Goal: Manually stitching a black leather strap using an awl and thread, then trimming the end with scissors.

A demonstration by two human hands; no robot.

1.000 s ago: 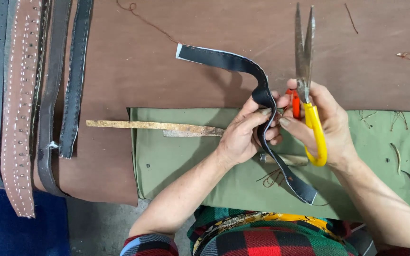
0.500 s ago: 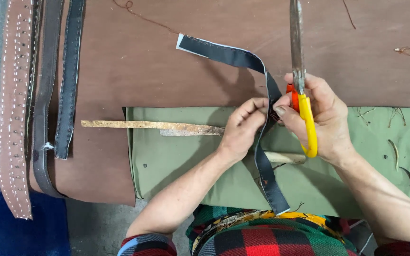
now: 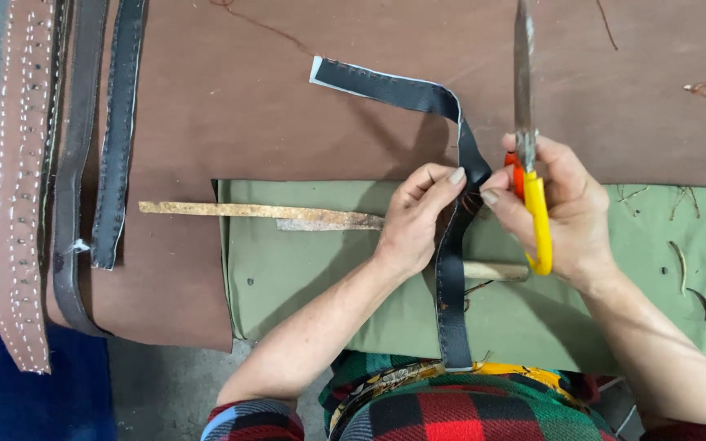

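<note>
Black leather strap (image 3: pixel 451 269), matte, white-edged, bent sideways beyond the fingers | left hand (image 3: pixel 414 220) fingers pinch its fold | right hand (image 3: pixel 561 216) fingers wrap yellow-handled scissors (image 3: pixel 527 139), blades closed | olive cloth (image 3: pixel 304 269) beneath, brown leather tabletop (image 3: pixel 230 98) beyond

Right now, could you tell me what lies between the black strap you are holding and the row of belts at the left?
In the head view, between the black strap and the belts lie bare brown leather, the olive cloth edge and a rusty flat bar.
</note>
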